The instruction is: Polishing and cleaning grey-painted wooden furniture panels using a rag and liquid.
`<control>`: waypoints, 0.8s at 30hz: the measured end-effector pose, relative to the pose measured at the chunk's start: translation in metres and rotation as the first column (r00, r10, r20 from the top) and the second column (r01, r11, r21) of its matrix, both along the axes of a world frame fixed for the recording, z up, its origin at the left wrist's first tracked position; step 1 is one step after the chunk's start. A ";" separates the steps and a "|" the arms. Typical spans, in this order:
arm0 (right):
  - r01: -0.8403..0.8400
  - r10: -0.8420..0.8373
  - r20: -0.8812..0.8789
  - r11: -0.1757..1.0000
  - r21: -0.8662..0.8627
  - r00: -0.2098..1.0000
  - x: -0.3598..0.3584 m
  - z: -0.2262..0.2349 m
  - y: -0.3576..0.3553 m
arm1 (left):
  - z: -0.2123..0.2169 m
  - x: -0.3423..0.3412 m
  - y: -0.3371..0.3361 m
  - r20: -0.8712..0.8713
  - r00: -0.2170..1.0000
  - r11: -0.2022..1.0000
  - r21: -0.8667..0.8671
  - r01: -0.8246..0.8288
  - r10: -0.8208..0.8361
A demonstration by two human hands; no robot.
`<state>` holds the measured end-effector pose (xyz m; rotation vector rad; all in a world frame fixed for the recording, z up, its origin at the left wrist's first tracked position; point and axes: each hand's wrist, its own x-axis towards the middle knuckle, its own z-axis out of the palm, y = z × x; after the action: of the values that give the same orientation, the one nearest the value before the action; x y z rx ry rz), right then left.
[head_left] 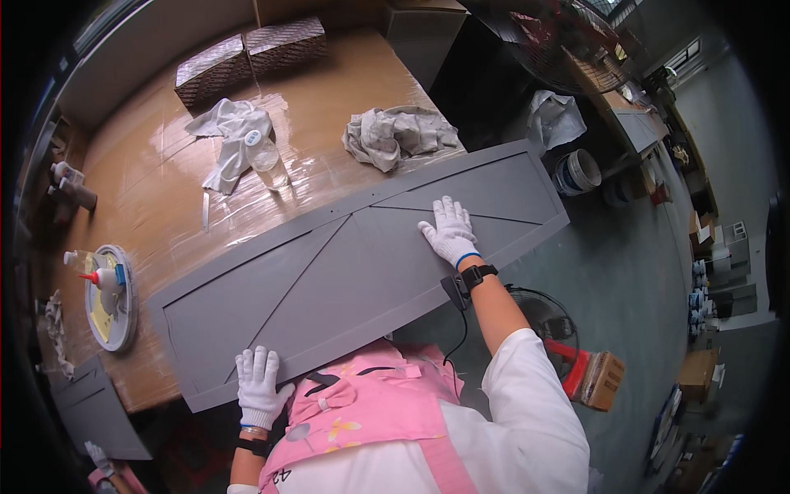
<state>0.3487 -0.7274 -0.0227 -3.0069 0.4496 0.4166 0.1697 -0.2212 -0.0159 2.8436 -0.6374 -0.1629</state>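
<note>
A long grey panel [354, 263] with thin grooved lines lies slantwise across the near edge of the workbench, its right end jutting past the bench. In a white glove, my right hand [450, 230] rests flat on the panel's right half, fingers spread. My left hand [260, 385], gloved in white too, lies at the near left edge of the panel with fingers stretched over its border. Beyond the panel are a crumpled grey rag [399, 136], a light cloth [234, 136] and a clear bottle with a white cap [268, 162].
At the left sits a round lid [125, 317] bearing a white squeeze bottle with a red tip [104, 277]. Two patterned boxes [247, 56] stand at the back of the film-covered bench [156, 156]. A bucket [578, 171] and fan [568, 49] are at right; another person's gloved hand [97, 453] shows lower left.
</note>
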 end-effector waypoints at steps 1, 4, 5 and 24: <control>0.035 -0.035 0.038 0.999 -0.015 0.999 -0.017 0.000 -0.025 | -0.006 0.000 -0.011 0.056 0.998 0.999 0.044 -0.016 0.013; 0.092 -0.086 0.113 0.994 -0.053 0.990 -0.080 -0.002 -0.091 | -0.027 -0.001 -0.031 0.191 0.979 0.988 0.125 -0.092 0.067; 0.174 -0.160 0.196 0.983 -0.057 0.967 -0.102 -0.006 -0.106 | -0.032 0.001 -0.033 0.218 0.973 0.982 0.150 -0.114 0.079; 0.068 -0.862 -0.147 -0.131 0.989 0.486 -0.145 0.012 -0.150 | 0.047 0.011 -0.054 0.201 0.970 0.960 0.219 -0.177 0.133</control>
<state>0.2038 -0.8772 -0.0108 -1.1589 0.8298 -0.3237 0.1803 -0.2752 0.0307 3.1503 -0.4500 0.0574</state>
